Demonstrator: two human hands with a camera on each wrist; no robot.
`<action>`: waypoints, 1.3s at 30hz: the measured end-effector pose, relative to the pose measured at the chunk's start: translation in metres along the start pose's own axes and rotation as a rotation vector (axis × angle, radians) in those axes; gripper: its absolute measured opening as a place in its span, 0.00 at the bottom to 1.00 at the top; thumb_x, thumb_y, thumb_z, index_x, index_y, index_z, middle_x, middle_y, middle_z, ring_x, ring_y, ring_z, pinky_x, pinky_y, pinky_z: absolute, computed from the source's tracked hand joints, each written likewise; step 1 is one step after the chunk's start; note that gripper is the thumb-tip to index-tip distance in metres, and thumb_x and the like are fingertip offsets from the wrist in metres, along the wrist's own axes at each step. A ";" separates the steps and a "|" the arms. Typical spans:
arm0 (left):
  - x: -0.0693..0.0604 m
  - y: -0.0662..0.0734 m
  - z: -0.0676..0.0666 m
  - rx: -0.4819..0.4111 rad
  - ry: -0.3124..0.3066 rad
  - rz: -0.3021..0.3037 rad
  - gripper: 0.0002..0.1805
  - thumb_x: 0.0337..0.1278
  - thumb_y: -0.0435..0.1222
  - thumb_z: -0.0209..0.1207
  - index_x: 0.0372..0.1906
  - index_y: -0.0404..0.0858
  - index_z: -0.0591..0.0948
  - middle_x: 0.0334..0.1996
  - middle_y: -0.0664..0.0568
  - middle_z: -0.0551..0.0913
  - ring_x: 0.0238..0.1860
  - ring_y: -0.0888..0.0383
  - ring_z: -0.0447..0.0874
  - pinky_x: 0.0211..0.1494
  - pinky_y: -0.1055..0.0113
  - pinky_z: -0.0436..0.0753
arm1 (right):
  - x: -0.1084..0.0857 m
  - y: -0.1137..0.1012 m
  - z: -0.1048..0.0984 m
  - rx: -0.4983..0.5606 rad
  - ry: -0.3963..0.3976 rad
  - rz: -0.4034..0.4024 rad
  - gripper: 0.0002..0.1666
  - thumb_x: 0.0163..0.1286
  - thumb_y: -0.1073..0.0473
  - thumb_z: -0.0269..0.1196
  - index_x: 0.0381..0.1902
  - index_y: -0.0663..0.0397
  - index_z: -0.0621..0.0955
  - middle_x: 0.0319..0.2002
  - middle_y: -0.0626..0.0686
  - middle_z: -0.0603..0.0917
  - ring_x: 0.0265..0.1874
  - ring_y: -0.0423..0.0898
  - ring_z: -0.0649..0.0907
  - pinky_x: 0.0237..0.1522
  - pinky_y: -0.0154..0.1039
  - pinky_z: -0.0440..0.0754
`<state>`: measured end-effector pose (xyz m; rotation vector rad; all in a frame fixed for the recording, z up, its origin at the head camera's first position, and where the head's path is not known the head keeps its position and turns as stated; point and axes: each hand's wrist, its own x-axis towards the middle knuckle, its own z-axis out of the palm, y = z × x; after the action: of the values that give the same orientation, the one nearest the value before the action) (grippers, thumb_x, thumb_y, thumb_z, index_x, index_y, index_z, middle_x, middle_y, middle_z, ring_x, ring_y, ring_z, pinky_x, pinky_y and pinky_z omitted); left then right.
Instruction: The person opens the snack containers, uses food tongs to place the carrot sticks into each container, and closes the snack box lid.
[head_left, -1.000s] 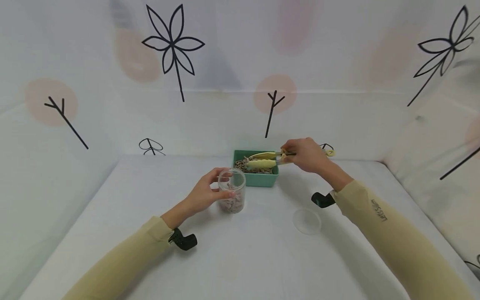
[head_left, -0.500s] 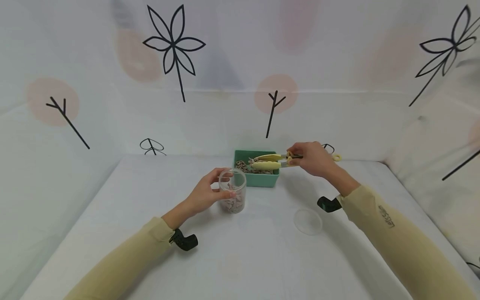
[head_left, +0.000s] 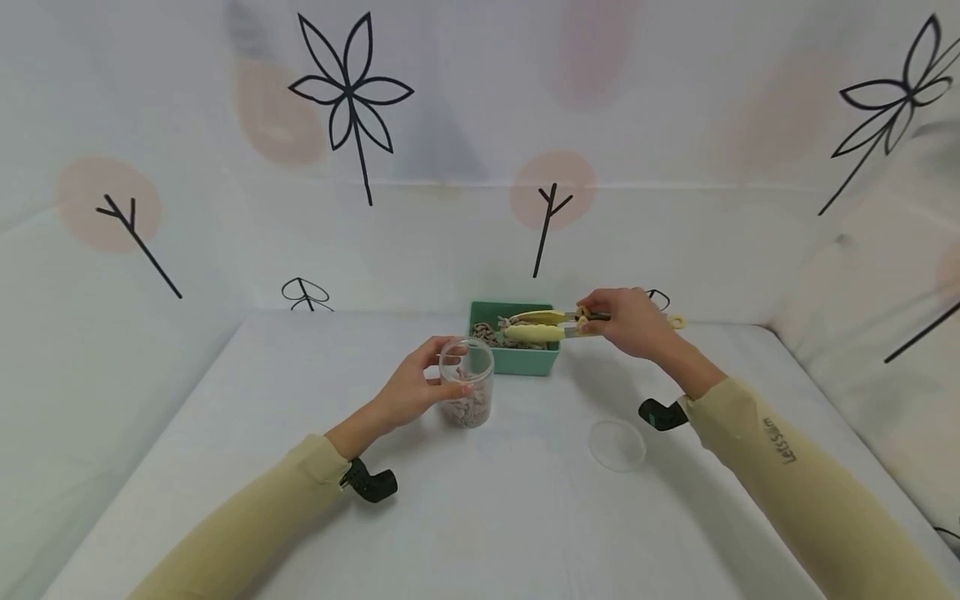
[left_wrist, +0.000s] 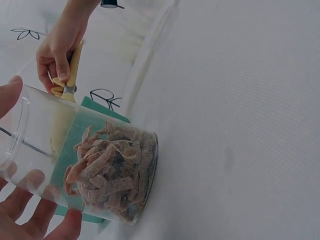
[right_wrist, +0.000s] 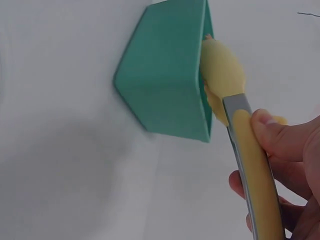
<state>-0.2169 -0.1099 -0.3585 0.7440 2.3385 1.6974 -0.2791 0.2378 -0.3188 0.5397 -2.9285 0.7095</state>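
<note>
My left hand (head_left: pixel 411 387) holds a clear plastic jar (head_left: pixel 480 398) upright on the table, thumb and fingers around its upper part. The jar is open at the top. In the left wrist view, brownish dried strips (left_wrist: pixel 110 172) fill its lower part. My right hand (head_left: pixel 633 323) grips yellow-tipped tongs (head_left: pixel 534 333) by the handles. Their tips reach over the green box (head_left: pixel 523 362), just behind the jar, which contains more of the strips (head_left: pixel 483 334). A few strips show at the tong tips; the box wall hides the tips in the right wrist view.
A clear round lid (head_left: pixel 617 446) lies flat on the white table (head_left: pixel 480 517), right of the jar. Behind the box stands a white cloth backdrop (head_left: pixel 442 242) with printed plants. A black wrist camera (head_left: pixel 662 414) hangs under the right wrist.
My right hand and the tongs have shifted slightly right and down, the tips staying over the box. Strips now show at the tong tips. The left hand and jar have hardly moved.
</note>
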 end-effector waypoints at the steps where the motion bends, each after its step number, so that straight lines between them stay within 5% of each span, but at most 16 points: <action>1: 0.000 0.000 0.000 -0.001 -0.001 0.000 0.36 0.58 0.30 0.68 0.70 0.32 0.65 0.66 0.33 0.70 0.65 0.36 0.68 0.62 0.48 0.76 | 0.000 0.000 -0.002 -0.004 0.005 0.000 0.21 0.67 0.61 0.68 0.56 0.63 0.81 0.51 0.63 0.85 0.50 0.58 0.83 0.51 0.56 0.78; 14: 0.000 0.003 0.001 0.018 0.002 -0.021 0.36 0.58 0.31 0.68 0.70 0.32 0.66 0.66 0.33 0.70 0.65 0.36 0.68 0.62 0.46 0.75 | -0.009 -0.033 -0.033 0.067 0.064 -0.060 0.20 0.67 0.62 0.68 0.55 0.62 0.81 0.51 0.62 0.85 0.52 0.60 0.83 0.50 0.56 0.80; 17: 0.005 -0.010 0.000 0.023 0.003 -0.028 0.37 0.58 0.31 0.69 0.70 0.32 0.65 0.67 0.34 0.70 0.65 0.36 0.67 0.62 0.45 0.75 | -0.013 -0.046 -0.037 0.111 0.065 -0.084 0.19 0.66 0.62 0.69 0.54 0.61 0.82 0.50 0.61 0.86 0.51 0.59 0.84 0.50 0.55 0.81; 22: 0.013 -0.033 -0.001 0.020 0.008 -0.020 0.40 0.57 0.31 0.69 0.72 0.35 0.64 0.68 0.36 0.69 0.66 0.37 0.67 0.63 0.43 0.73 | -0.017 -0.061 -0.032 0.155 0.052 -0.127 0.18 0.65 0.63 0.70 0.52 0.59 0.83 0.47 0.58 0.87 0.48 0.55 0.86 0.48 0.52 0.83; 32: 0.011 -0.033 0.000 0.053 0.036 -0.041 0.38 0.56 0.40 0.72 0.69 0.42 0.68 0.66 0.47 0.72 0.65 0.44 0.69 0.63 0.45 0.74 | -0.024 -0.074 -0.017 0.169 -0.001 -0.172 0.19 0.62 0.61 0.72 0.52 0.57 0.84 0.46 0.54 0.88 0.48 0.51 0.86 0.51 0.52 0.82; 39: 0.012 -0.033 0.000 0.035 0.028 -0.023 0.38 0.56 0.37 0.71 0.70 0.41 0.67 0.65 0.46 0.73 0.64 0.45 0.69 0.63 0.46 0.74 | -0.026 -0.073 -0.012 0.134 -0.019 -0.163 0.20 0.62 0.60 0.73 0.52 0.58 0.84 0.47 0.54 0.88 0.48 0.51 0.86 0.49 0.52 0.82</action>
<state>-0.2370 -0.1120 -0.3873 0.7006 2.3926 1.6723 -0.2286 0.1908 -0.2814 0.7916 -2.8260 0.8872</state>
